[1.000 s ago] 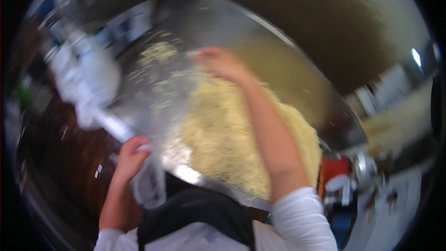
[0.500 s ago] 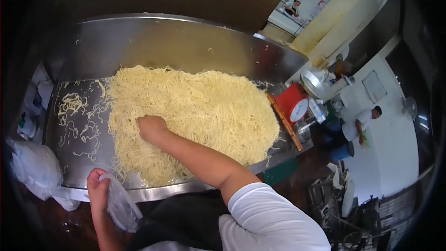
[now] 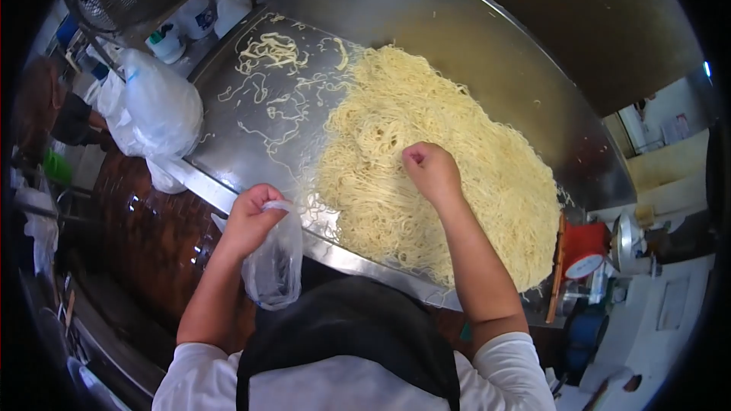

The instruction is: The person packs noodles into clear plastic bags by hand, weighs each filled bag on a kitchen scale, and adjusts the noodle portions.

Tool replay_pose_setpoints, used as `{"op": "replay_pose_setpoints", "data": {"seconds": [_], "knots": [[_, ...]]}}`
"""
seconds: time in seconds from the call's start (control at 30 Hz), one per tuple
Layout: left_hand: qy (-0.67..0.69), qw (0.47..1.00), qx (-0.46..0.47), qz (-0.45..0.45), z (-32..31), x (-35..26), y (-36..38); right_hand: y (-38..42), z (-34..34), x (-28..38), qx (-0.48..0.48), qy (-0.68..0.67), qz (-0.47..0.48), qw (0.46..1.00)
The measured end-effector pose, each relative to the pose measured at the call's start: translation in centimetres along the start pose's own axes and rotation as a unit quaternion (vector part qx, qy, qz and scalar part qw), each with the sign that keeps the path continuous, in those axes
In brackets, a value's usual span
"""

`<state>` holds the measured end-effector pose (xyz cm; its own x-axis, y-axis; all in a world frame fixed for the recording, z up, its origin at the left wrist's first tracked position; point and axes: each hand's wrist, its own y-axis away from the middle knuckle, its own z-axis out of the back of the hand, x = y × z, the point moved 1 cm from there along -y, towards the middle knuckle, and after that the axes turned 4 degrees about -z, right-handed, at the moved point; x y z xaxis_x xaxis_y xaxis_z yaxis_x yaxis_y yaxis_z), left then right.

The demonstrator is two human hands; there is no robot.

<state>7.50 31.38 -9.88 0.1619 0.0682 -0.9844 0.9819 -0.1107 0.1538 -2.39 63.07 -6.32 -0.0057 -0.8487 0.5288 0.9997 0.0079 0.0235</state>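
Observation:
A large mound of pale yellow noodles (image 3: pixel 487 175) lies on the metal tray table (image 3: pixel 251 141). Over the left part of the mound is my right hand (image 3: pixel 432 167), its fingers curled together; whatever they hold, if anything, is hidden. At the table's front edge my left hand (image 3: pixel 255 217) pinches a clear plastic bag (image 3: pixel 276 266), which hangs down in front of my apron. Loose noodle strands (image 3: pixel 270 53) are scattered on the metal left of the mound.
Filled white plastic bags (image 3: pixel 160 103) sit at the table's left corner. White containers (image 3: pixel 166 44) stand behind them. At the right are a wooden stick (image 3: pixel 557 270), a red scale (image 3: pixel 585 243) and a blue bucket (image 3: pixel 586 335). Part of another person (image 3: pixel 57 106) shows far left.
The view has turned and shifted to the left, showing more of the filled bags. My right hand stays over the noodles, and my left hand still holds the clear bag.

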Motion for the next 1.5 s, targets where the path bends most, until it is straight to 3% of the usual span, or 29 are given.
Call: {"op": "replay_pose_setpoints", "data": {"seconds": [0.07,0.17,0.3,0.4,0.5,0.63,0.7,0.83,0.97,1.0,1.1,1.2,1.33,1.4,1.5], "knots": [[-0.001,1.0,0.004,-0.008,-0.2,-0.1,0.2,-0.4,-1.2,1.5,0.006,0.056,0.04,0.998],[-0.007,1.0,0.0,-0.009,-0.8,-0.9,0.4,-1.1,-3.0,1.6,0.044,0.141,0.024,0.989],[-0.041,0.999,-0.008,-0.012,0.5,-0.4,0.8,0.0,-1.5,-1.2,0.082,-0.101,0.019,0.991],[-0.023,0.999,-0.03,-0.003,1.0,0.0,1.0,2.1,1.3,-1.9,0.129,-0.229,-0.018,0.965],[-0.026,0.999,-0.027,-0.006,1.2,0.2,1.0,3.5,5.4,-0.8,0.115,-0.349,-0.061,0.928],[-0.022,0.999,-0.035,-0.015,1.0,-0.6,0.8,3.5,14.0,2.2,-0.027,-0.404,0.037,0.914],[-0.022,0.999,-0.032,-0.017,1.2,-0.8,0.8,2.7,18.1,3.8,-0.059,-0.462,0.103,0.879],[-0.023,0.998,-0.053,-0.027,1.8,-1.0,1.2,0.4,21.9,8.9,-0.013,-0.474,0.186,0.861],[-0.021,0.996,-0.085,-0.02,3.3,-0.2,2.1,-3.9,18.6,14.1,0.097,-0.457,0.225,0.855],[-0.016,0.995,-0.094,-0.015,3.7,0.1,2.4,-4.8,16.8,15.8,0.063,-0.471,0.205,0.856],[-0.008,0.992,-0.122,-0.013,5.0,0.8,3.6,-8.0,12.2,19.5,0.061,-0.328,0.129,0.934],[0.138,0.985,-0.099,-0.021,5.2,-1.0,3.8,-7.6,7.1,21.7,0.161,-0.179,0.099,0.966],[0.208,0.976,0.028,-0.051,4.0,-3.8,1.5,-5.8,-0.5,19.9,0.255,-0.128,0.139,0.948],[0.175,0.981,0.046,-0.067,1.7,-4.0,-0.3,-4.0,-2.5,18.9,0.287,-0.108,0.16,0.938],[0.178,0.982,0.043,-0.052,-0.9,-2.9,-2.9,-1.1,-3.0,18.2,0.222,-0.056,0.133,0.964]]}}
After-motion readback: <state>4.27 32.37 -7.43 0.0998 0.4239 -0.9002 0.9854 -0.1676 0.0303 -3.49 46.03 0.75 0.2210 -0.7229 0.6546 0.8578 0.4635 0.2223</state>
